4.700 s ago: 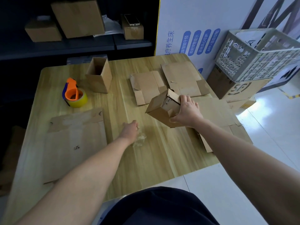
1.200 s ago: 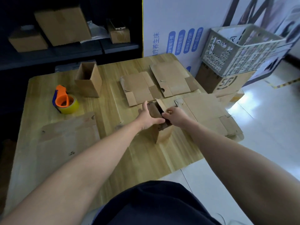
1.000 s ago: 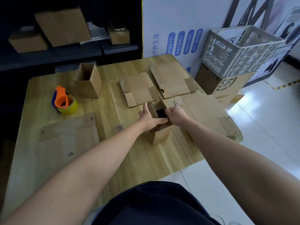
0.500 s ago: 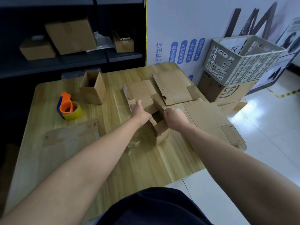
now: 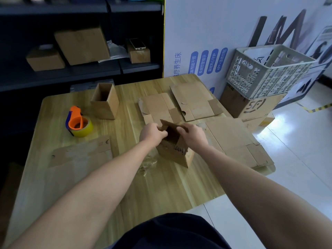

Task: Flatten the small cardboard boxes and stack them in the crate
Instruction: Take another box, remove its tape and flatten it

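Nearest to the viewer, just short of the small cardboard box (image 5: 172, 153) and to its left, a crumpled scrap of clear film (image 5: 148, 163) is seen on the wooden table (image 5: 161, 191). The box itself is held tilted at the table's middle, its lower corner seemingly resting on the wood. It is gripped at its open top from both sides: the left hand (image 5: 152, 134) has its fingers curled tightly over the left flap, and the right hand (image 5: 194, 137) is curled over the right rim. The flaps are judged to be in the course of being pulled apart, so the flattening step is in hand. What is called for next is likely that the bottom be released and the walls pressed flat. Left of the box a flattened sheet (image 5: 80, 156) is laid, and right of it a larger one (image 5: 233, 139). Beyond it two more flattened boxes (image 5: 194, 100) are spread. Beyond and to the left, a tape dispenser (image 5: 79, 124) and an upright open box (image 5: 106, 102) are found, nothing being visible in the latter's dark inside. Far to the right of the box, off the table, the crate (image 5: 269, 71) is set on a printed carton (image 5: 251, 106); no cardboard can be made out in it, though its floor is hidden.
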`<action>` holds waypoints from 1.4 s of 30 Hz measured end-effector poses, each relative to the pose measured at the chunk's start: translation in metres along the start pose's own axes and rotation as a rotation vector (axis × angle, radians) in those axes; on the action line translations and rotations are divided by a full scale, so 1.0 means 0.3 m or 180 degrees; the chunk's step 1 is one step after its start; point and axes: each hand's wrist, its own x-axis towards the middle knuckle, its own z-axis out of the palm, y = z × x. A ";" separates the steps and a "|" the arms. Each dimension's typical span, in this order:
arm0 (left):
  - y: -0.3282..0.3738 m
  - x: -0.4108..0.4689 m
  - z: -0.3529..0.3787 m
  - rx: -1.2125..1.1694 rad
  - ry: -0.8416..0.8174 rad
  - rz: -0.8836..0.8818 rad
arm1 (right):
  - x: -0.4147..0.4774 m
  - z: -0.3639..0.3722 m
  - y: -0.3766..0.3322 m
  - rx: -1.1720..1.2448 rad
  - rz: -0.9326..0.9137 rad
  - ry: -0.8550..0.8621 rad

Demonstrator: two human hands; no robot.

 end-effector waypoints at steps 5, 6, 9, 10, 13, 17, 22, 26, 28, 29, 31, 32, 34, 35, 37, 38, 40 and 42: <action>-0.019 0.003 0.002 -0.1007 0.0737 -0.0087 | 0.006 -0.013 -0.004 0.1202 0.0799 0.0160; -0.018 0.006 0.001 -0.1156 0.0833 -0.0089 | 0.007 -0.012 -0.005 0.1268 0.0876 0.0240; -0.003 0.008 -0.001 -0.1583 0.1036 -0.0053 | 0.010 -0.010 -0.023 0.1239 0.1099 0.0501; 0.004 0.008 0.000 -0.1687 0.1069 -0.0004 | 0.010 -0.009 -0.031 0.1243 0.1134 0.0534; 0.014 0.008 0.006 -0.1809 0.1104 0.0184 | 0.013 -0.018 -0.041 0.1250 0.1237 0.0547; 0.008 0.002 0.016 -0.1752 0.1155 0.0388 | 0.015 -0.046 -0.033 0.1021 0.1465 0.0515; 0.014 0.001 0.025 -0.1739 0.1215 0.0366 | 0.011 -0.047 -0.037 0.1082 0.1377 0.0547; -0.003 0.014 0.025 -0.1845 0.1240 0.0163 | 0.007 -0.059 -0.041 0.1050 0.1188 0.0344; -0.004 0.019 0.023 -0.2024 0.1205 -0.0010 | 0.003 -0.069 -0.040 0.0795 0.0948 0.0076; 0.001 0.023 0.023 -0.2130 0.1197 -0.0113 | -0.001 -0.071 -0.040 0.0664 0.0792 -0.0093; 0.017 0.034 0.024 -0.2402 0.1108 -0.0275 | -0.016 -0.061 -0.049 0.0507 0.0543 -0.0370; 0.026 0.041 0.028 -0.2612 0.0942 -0.0345 | -0.024 -0.053 -0.057 0.0507 0.0454 -0.0451; 0.048 0.044 0.040 -0.3156 0.0354 -0.0585 | -0.037 -0.041 -0.079 0.0598 0.0297 -0.0499; 0.058 0.042 0.048 -0.3331 0.0116 -0.0749 | -0.041 -0.039 -0.088 0.0655 0.0199 -0.0516; 0.065 0.040 0.067 -0.3456 0.0054 -0.1075 | -0.046 -0.042 -0.098 0.0725 -0.0109 -0.0726; 0.063 0.041 0.072 -0.3430 0.0183 -0.1172 | -0.049 -0.044 -0.099 0.0783 -0.0225 -0.0889; 0.042 0.050 0.078 -0.3316 0.0366 -0.1338 | -0.052 -0.050 -0.084 0.0955 -0.0100 -0.1034; 0.015 0.060 0.072 -0.3307 0.0284 -0.1390 | -0.033 -0.051 -0.051 0.0948 0.0209 -0.0666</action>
